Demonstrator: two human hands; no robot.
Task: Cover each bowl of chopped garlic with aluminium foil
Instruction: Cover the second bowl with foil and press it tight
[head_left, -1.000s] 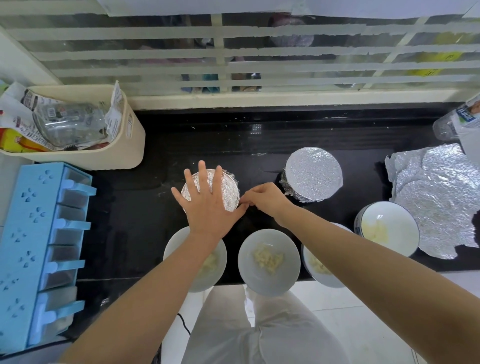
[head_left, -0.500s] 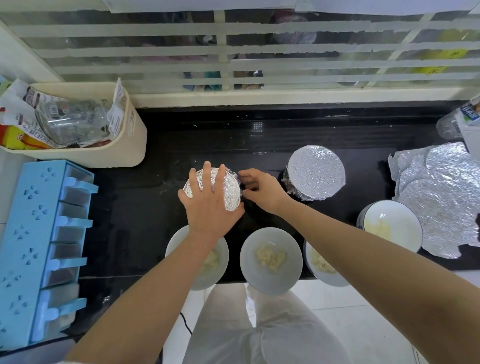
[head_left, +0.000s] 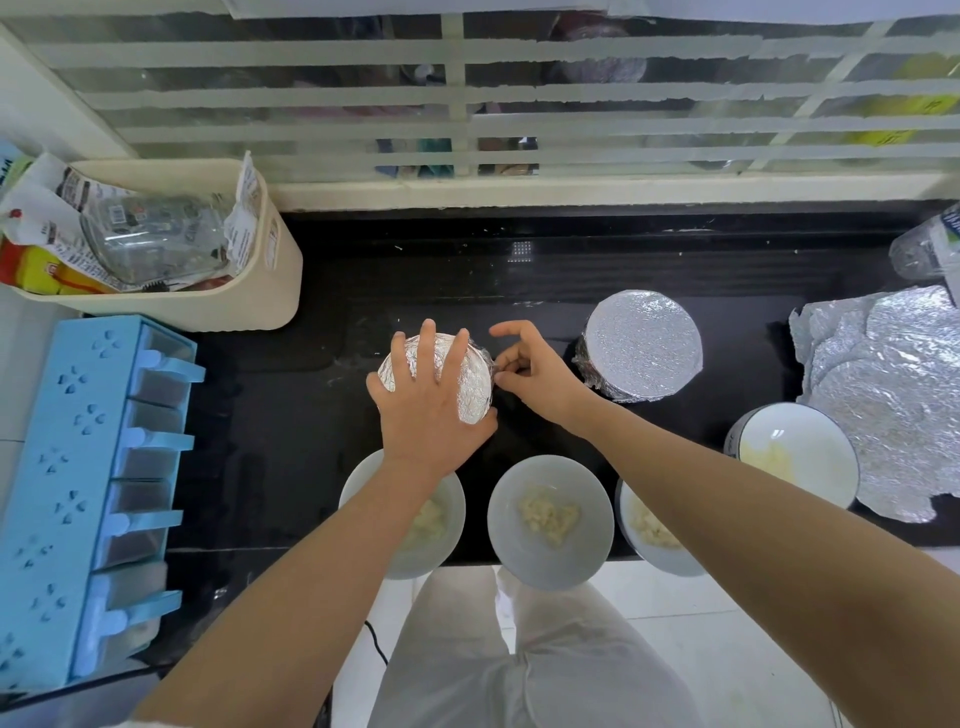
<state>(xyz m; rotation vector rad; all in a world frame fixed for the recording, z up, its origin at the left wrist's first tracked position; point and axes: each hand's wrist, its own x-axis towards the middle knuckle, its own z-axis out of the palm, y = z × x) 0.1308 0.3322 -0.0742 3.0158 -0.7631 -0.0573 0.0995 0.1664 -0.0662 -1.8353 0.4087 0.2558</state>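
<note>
My left hand (head_left: 428, 410) lies flat with spread fingers on top of a small foil-covered bowl (head_left: 475, 387) on the black counter (head_left: 291, 431). At the bowl's right rim my right hand (head_left: 530, 371) pinches the foil edge with curled fingers. A second foil-covered bowl (head_left: 644, 345) stands further right. Three uncovered white bowls of chopped garlic line the front edge: one (head_left: 441, 525) partly under my left forearm, one (head_left: 550, 519) in the middle, one (head_left: 649, 530) partly under my right forearm. Another uncovered bowl (head_left: 800, 457) sits at the right.
Crumpled foil sheets (head_left: 888, 395) lie at the far right, below a plastic bottle (head_left: 930, 249). A cream bin (head_left: 260, 291) full of packets stands at the back left. A blue seasoning rack (head_left: 67, 499) occupies the left edge. A barred window runs behind the counter.
My right hand has moved from the near right side of the small bowl's rim up along its right side, pinching foil. The left hand has stayed pressed on top.
</note>
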